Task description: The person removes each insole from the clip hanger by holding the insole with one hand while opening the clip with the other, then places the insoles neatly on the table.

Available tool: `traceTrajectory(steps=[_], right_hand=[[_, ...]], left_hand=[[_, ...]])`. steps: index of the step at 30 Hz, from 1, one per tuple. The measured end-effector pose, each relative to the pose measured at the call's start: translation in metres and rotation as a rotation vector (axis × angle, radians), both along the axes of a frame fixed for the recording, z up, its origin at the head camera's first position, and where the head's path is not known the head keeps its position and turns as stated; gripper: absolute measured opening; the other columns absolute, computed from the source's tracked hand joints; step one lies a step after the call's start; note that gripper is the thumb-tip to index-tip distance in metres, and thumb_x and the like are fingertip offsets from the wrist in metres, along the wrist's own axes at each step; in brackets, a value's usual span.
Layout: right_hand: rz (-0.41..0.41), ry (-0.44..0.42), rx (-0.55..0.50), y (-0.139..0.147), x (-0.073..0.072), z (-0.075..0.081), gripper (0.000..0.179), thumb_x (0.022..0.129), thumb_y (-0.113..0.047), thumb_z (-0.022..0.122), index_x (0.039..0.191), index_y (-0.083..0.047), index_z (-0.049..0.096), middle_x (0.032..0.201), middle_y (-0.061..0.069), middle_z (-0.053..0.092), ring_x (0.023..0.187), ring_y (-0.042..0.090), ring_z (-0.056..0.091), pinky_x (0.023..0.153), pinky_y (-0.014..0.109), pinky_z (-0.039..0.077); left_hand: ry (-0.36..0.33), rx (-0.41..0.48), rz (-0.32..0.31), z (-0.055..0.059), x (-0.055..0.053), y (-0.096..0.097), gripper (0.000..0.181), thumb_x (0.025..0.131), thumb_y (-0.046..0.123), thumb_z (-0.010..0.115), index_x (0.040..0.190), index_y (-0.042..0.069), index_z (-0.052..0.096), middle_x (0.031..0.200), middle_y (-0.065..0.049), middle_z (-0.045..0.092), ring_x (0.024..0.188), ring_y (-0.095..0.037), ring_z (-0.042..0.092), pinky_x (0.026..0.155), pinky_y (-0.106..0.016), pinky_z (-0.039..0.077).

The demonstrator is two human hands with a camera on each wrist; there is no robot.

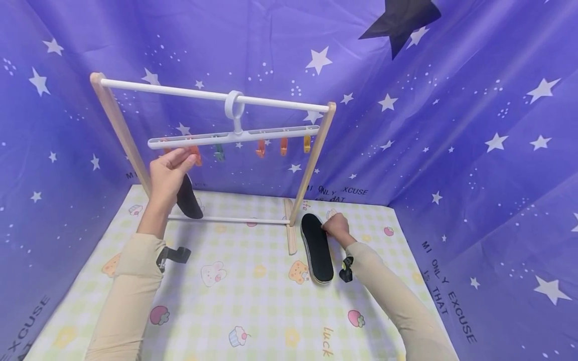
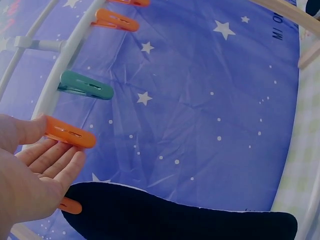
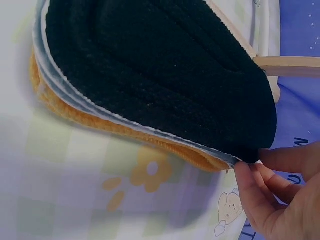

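Note:
My left hand (image 1: pixel 167 175) is raised to the white hanger (image 1: pixel 271 134) and pinches an orange clothespin (image 2: pixel 72 134) between thumb and fingers. Beside that hand hangs a black insole (image 2: pixel 175 215), held by another orange clip (image 2: pixel 71 205) at the hanger's left end. On the right, a black insole (image 1: pixel 317 250) tops a small stack on the table. My right hand (image 1: pixel 337 226) pinches its edge between thumb and fingers. Grey-white layers and a yellow-orange insole (image 3: pixel 125 129) show beneath it in the right wrist view.
The hanger hangs by a ring (image 1: pixel 234 104) from the white top bar (image 1: pixel 171 90) of a wooden-sided rack. A green clip (image 1: pixel 219 149), more orange clips and a yellow clip (image 1: pixel 307 144) line it. A checked cloth (image 1: pixel 253 316) covers the table; purple star-printed curtain (image 1: pixel 451 75) surrounds it.

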State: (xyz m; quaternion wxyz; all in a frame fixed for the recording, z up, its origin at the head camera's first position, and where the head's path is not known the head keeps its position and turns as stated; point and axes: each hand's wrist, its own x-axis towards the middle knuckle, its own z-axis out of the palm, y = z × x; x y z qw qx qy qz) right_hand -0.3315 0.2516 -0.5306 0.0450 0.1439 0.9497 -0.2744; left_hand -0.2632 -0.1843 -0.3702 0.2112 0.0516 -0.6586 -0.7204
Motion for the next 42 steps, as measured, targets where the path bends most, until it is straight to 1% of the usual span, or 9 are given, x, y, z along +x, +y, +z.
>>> traceTrajectory(steps=[6, 11, 15, 18, 22, 28, 32, 36, 42], right_hand=[[0.014, 0.015, -0.016, -0.003, 0.001, 0.004, 0.020, 0.078, -0.008, 0.076, 0.060, -0.005, 0.068, 0.045, -0.002, 0.056, 0.046, 0.022, 0.065, 0.051, 0.024, 0.049], [0.052, 0.068, -0.060, -0.004, 0.004, 0.013, 0.018, 0.078, -0.007, 0.071, 0.060, -0.004, 0.070, 0.045, -0.002, 0.059, 0.062, 0.032, 0.074, 0.054, 0.024, 0.052], [0.055, 0.102, -0.148, -0.006, 0.005, 0.024, 0.014, 0.081, -0.009, 0.071, 0.071, 0.001, 0.075, 0.052, -0.002, 0.064, 0.050, 0.019, 0.067, 0.061, 0.026, 0.056], [0.033, 0.100, -0.270, -0.011, 0.004, 0.032, 0.015, 0.085, -0.009, 0.072, 0.086, 0.005, 0.077, 0.066, 0.005, 0.072, 0.053, 0.008, 0.063, 0.065, 0.029, 0.062], [0.019, 0.112, -0.430, -0.020, 0.003, 0.046, 0.019, 0.089, -0.010, 0.072, 0.096, 0.007, 0.075, 0.090, 0.016, 0.076, 0.061, 0.009, 0.066, 0.066, 0.028, 0.064], [0.092, 0.191, -0.556, -0.038, 0.011, 0.074, 0.024, 0.092, -0.011, 0.073, 0.102, 0.011, 0.073, 0.082, 0.010, 0.073, 0.063, 0.010, 0.066, 0.064, 0.023, 0.061], [0.162, 0.247, -0.621, -0.054, 0.017, 0.091, 0.026, 0.093, -0.009, 0.072, 0.103, 0.014, 0.071, 0.075, 0.001, 0.070, 0.065, 0.013, 0.067, 0.062, 0.021, 0.060], [0.234, 0.296, -0.672, -0.073, 0.024, 0.105, 0.024, 0.092, -0.008, 0.073, 0.103, 0.014, 0.072, 0.073, 0.000, 0.070, 0.064, 0.012, 0.067, 0.061, 0.021, 0.060], [0.304, 0.322, -0.782, -0.104, 0.032, 0.122, 0.023, 0.092, -0.008, 0.074, 0.103, 0.012, 0.073, 0.074, -0.002, 0.071, 0.067, 0.009, 0.067, 0.068, 0.028, 0.063]], left_hand=[[-0.020, -0.054, 0.043, 0.000, 0.004, -0.002, 0.037, 0.094, 0.006, 0.073, 0.129, -0.005, 0.065, 0.107, 0.007, 0.076, 0.093, 0.006, 0.071, 0.100, -0.018, 0.054], [-0.007, -0.142, 0.104, -0.002, 0.007, -0.004, 0.034, 0.093, 0.014, 0.075, 0.124, 0.001, 0.071, 0.109, 0.004, 0.077, 0.092, 0.009, 0.070, 0.097, -0.018, 0.055], [-0.016, -0.239, 0.173, -0.001, 0.012, -0.007, 0.033, 0.093, 0.024, 0.077, 0.119, 0.003, 0.075, 0.111, -0.007, 0.076, 0.084, 0.015, 0.065, 0.093, -0.016, 0.056], [-0.001, -0.284, 0.222, 0.000, 0.017, -0.010, 0.034, 0.092, 0.029, 0.078, 0.113, 0.002, 0.077, 0.098, 0.007, 0.079, 0.079, 0.015, 0.065, 0.084, -0.011, 0.054], [0.084, -0.191, 0.273, 0.002, 0.020, -0.012, 0.028, 0.089, 0.027, 0.081, 0.100, 0.001, 0.080, 0.072, 0.029, 0.070, 0.071, 0.009, 0.069, 0.074, -0.009, 0.054], [0.267, -0.020, 0.446, 0.004, 0.020, -0.020, 0.014, 0.087, 0.022, 0.082, 0.078, 0.012, 0.079, 0.065, 0.018, 0.070, 0.058, -0.001, 0.064, 0.061, -0.013, 0.050], [0.262, 0.007, 0.533, 0.004, 0.020, -0.027, 0.012, 0.087, 0.020, 0.081, 0.078, 0.024, 0.074, 0.072, 0.018, 0.068, 0.068, 0.000, 0.061, 0.070, -0.015, 0.049], [0.225, 0.052, 0.389, 0.000, 0.019, -0.037, 0.009, 0.091, 0.011, 0.074, 0.100, 0.013, 0.077, 0.089, 0.014, 0.071, 0.086, -0.004, 0.065, 0.086, -0.015, 0.051], [0.161, 0.072, -0.037, -0.011, 0.019, -0.057, 0.019, 0.098, 0.007, 0.065, 0.116, 0.007, 0.071, 0.088, 0.012, 0.074, 0.095, -0.004, 0.066, 0.095, -0.013, 0.043]])
